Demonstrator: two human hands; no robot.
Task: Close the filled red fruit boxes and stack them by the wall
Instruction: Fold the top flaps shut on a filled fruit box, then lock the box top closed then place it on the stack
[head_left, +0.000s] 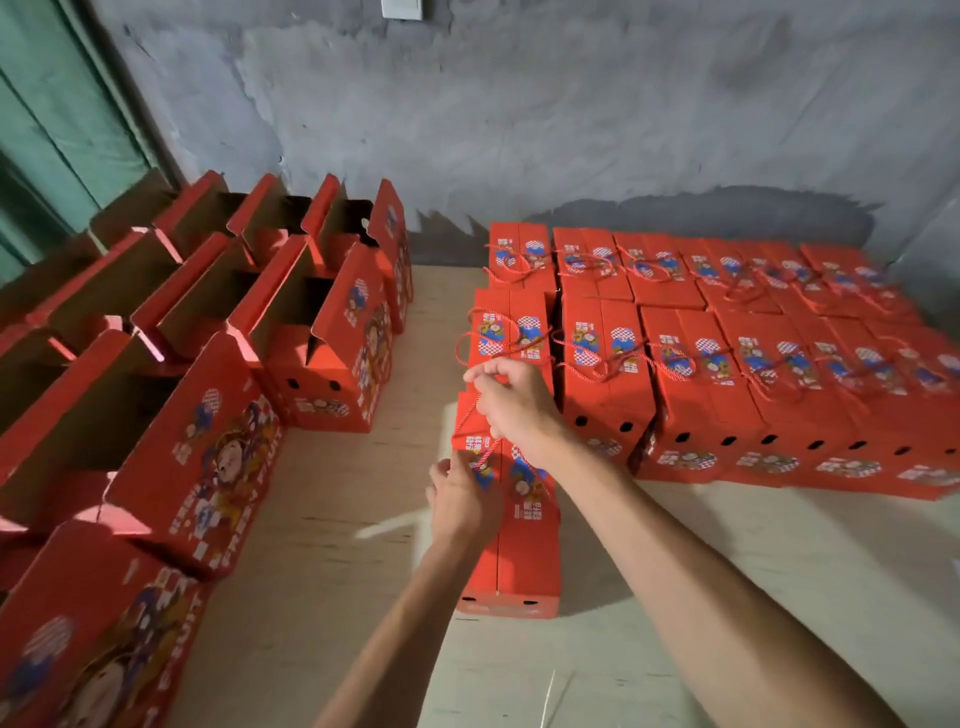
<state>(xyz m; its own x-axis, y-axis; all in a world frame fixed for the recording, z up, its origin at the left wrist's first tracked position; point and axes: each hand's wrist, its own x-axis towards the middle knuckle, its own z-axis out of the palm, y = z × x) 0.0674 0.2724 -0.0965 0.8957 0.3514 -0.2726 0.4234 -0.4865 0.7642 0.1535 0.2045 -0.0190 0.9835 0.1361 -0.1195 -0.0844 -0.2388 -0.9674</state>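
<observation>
Many closed boxes (727, 332) sit at two o'clock; open boxes (218, 322) (nine o'clock) remain. Right hand (511, 410) pinches the cord (467, 410); left hand (462, 499) fingers curl on the nearest box (514, 551).

surface: pale plywood floor (332, 545) meeting the grey wall | left: rows of open red cardboard fruit boxes (322, 332), flaps upright | right: block of closed red fruit boxes with rope handles (727, 364), against the wall | centre: one closed red box (519, 551), just beside the block
</observation>
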